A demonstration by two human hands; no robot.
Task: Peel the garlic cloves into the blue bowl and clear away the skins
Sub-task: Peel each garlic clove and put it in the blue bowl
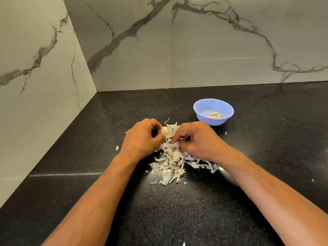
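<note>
Left hand (142, 139) grips garlic (166, 130); right hand (197, 140) pinches skin (175, 143). Advice: hold garlic steady, peel over pile (170, 167), drop clove in bowl (199, 110).

From my seat I cannot see how much garlic the left hand (142, 139) grips: its curled fingers cover all but a pale patch of the garlic piece (166, 130). The right hand (196, 139) hides its own fingertips in the skins (170, 167), so what it pinches I cannot tell. Both wrists cover part of that heap, and whether whole cloves lie under it is beyond me. The peeled cloves (215, 115) in the blue bowl (200, 110) are too small for me to count. Both forearms are cut off by the bottom edge, and the dark countertop (266, 157) runs out of view at the right.
</note>
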